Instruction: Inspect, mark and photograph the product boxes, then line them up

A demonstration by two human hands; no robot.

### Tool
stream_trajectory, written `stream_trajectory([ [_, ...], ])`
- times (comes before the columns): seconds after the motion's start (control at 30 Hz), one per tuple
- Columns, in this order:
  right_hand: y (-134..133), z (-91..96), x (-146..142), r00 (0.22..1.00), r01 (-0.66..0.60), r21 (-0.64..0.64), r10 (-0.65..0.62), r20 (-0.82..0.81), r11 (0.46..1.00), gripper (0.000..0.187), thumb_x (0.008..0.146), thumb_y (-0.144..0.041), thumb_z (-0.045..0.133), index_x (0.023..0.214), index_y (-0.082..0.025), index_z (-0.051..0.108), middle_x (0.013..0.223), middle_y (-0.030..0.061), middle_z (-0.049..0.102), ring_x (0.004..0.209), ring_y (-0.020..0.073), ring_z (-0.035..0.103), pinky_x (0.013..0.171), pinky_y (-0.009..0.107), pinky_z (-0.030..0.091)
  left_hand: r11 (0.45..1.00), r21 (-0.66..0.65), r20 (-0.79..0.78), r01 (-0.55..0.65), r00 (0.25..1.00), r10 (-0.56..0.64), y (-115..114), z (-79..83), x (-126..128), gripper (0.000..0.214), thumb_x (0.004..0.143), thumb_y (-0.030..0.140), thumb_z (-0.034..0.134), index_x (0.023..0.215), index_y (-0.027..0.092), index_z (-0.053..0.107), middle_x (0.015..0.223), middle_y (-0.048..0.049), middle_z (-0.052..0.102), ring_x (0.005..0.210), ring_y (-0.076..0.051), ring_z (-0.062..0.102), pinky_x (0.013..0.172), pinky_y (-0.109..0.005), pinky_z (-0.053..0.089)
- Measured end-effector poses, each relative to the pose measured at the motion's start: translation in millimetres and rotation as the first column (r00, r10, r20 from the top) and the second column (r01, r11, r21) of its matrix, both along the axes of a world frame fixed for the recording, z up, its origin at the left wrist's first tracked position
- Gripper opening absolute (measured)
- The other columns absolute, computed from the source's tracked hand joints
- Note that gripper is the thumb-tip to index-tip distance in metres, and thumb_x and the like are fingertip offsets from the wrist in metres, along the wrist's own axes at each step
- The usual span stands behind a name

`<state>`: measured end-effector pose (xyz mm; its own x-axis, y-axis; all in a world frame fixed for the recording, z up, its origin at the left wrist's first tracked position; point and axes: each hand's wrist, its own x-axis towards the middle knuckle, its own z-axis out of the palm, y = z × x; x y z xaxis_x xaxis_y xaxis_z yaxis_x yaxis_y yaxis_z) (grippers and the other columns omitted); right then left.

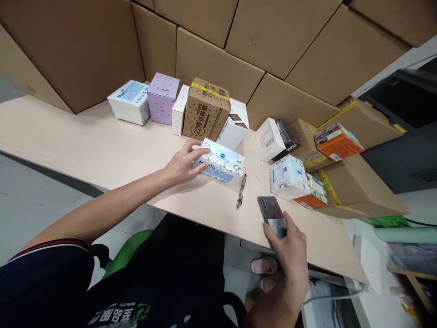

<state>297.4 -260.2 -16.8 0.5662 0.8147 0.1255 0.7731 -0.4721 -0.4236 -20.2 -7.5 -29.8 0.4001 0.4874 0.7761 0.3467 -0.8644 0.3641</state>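
My left hand (182, 163) reaches across the pale wooden table (85, 141) and grips the left end of a white and blue floral tissue box (223, 161), fingers curled over its top. My right hand (287, 248) holds a dark smartphone (271, 215) above the table's near edge, thumb on its screen. A black pen (241, 191) lies on the table between the two hands.
Small boxes line the back: a white-blue one (129, 101), a lilac one (163, 98), a brown printed carton (205, 109), white boxes (269, 139), another floral tissue box (289, 177), an orange box (337, 141). Large cardboard cartons (273, 41) wall the rear. A green chair (126, 250) is below.
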Motion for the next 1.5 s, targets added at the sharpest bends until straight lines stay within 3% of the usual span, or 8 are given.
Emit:
stream_trajectory([
  [0.13, 1, -1.6, -5, 0.992, 0.102, 0.114, -0.093, -0.082, 0.988, 0.098, 0.068, -0.067, 0.073, 0.147, -0.011, 0.059, 0.138, 0.0251, 0.067, 0.131, 0.0431, 0.058, 0.114, 0.064, 0.04, 0.999, 0.025, 0.014, -0.032, 0.999, 0.031, -1, -1.2, 2, 0.035, 0.096, 0.035, 0.071, 0.128, 0.021, 0.066, 0.123, -0.0102, 0.056, 0.088, -0.015, 0.065, 0.081, -0.032, 0.064],
  [0.27, 12, 2.5, -22, 0.861, 0.311, 0.374, -0.093, -0.5, 0.873, 0.089, 0.064, -0.057, 0.085, 0.142, -0.019, 0.063, 0.131, 0.0155, 0.072, 0.119, 0.0315, 0.068, 0.113, 0.056, 0.047, 0.999, -0.008, 0.035, -0.032, 0.999, 0.032, -1, -3.7, 6, 0.035, 0.095, 0.037, 0.073, 0.126, 0.023, 0.067, 0.115, -0.007, 0.055, 0.074, -0.009, 0.057, 0.062, -0.021, 0.057],
  [0.37, 30, 10.5, -45, 0.556, 0.432, 0.501, 0.216, -0.803, 0.75, 0.076, 0.067, -0.053, 0.085, 0.134, -0.024, 0.066, 0.118, 0.0082, 0.077, 0.103, 0.0231, 0.074, 0.103, 0.047, 0.056, 0.999, -0.032, 0.041, -0.024, 0.999, 0.025, -2, -5.9, 9, 0.035, 0.096, 0.038, 0.072, 0.127, 0.023, 0.067, 0.113, -0.0057, 0.054, 0.064, -0.004, 0.049, 0.059, -0.02, 0.054],
  [0.47, 52, 18.8, -73, 0.099, 0.438, 0.505, 0.519, -0.849, 0.743, 0.068, 0.074, -0.062, 0.074, 0.129, -0.022, 0.068, 0.116, 0.0112, 0.078, 0.1, 0.0238, 0.075, 0.092, 0.043, 0.061, 0.999, -0.033, 0.035, -0.017, 0.999, 0.018, -3, -7.1, 11, 0.035, 0.096, 0.037, 0.07, 0.128, 0.023, 0.066, 0.115, -0.0065, 0.054, 0.064, -0.004, 0.049, 0.06, -0.02, 0.054],
  [0.57, 71, 21.0, -97, -0.277, 0.363, 0.466, 0.571, -0.772, 0.807, 0.066, 0.084, -0.064, 0.062, 0.131, -0.018, 0.067, 0.119, 0.0143, 0.077, 0.099, 0.0245, 0.075, 0.091, 0.044, 0.062, 0.999, -0.031, 0.026, -0.022, 0.999, 0.023, -4, -6.5, 11, 0.035, 0.097, 0.038, 0.07, 0.128, 0.022, 0.066, 0.115, -0.0069, 0.054, 0.064, -0.005, 0.049, 0.059, -0.019, 0.053],
  [0.7, 88, 17.0, -120, -0.513, 0.249, 0.419, 0.486, -0.707, 0.873, 0.066, 0.088, -0.068, 0.056, 0.133, -0.021, 0.066, 0.124, 0.0111, 0.076, 0.097, 0.0229, 0.073, 0.088, 0.045, 0.062, 0.999, -0.031, 0.005, -0.032, 0.999, 0.032, -5, -4.0, 9, 0.035, 0.097, 0.037, 0.069, 0.129, 0.022, 0.066, 0.116, -0.0071, 0.053, 0.062, -0.004, 0.048, 0.059, -0.02, 0.052],
  [0.93, 104, 26.6, -144, -0.637, 0.155, 0.407, 0.406, -0.655, 0.9, 0.066, 0.092, -0.067, 0.052, 0.134, -0.018, 0.064, 0.127, 0.0113, 0.076, 0.098, 0.0199, 0.072, 0.081, 0.034, 0.061, 0.998, -0.024, -0.018, -0.052, 0.999, 0.052, -8, -2.3, 9, 0.035, 0.098, 0.037, 0.068, 0.13, 0.022, 0.066, 0.118, -0.0077, 0.053, 0.063, -0.005, 0.05, 0.061, -0.022, 0.053],
  [1.5, 115, 27.2, -147, -0.618, 0.1, 0.486, 0.437, -0.654, 0.868, 0.064, 0.095, -0.065, 0.047, 0.139, -0.02, 0.06, 0.129, 0.0105, 0.073, 0.1, 0.0205, 0.071, 0.087, 0.037, 0.061, 0.992, -0.082, -0.083, -0.092, 0.993, 0.085, -9, -1.4, 7, 0.035, 0.097, 0.036, 0.065, 0.13, 0.024, 0.067, 0.119, -0.0079, 0.052, 0.07, -0.008, 0.053, 0.062, -0.023, 0.052],
])
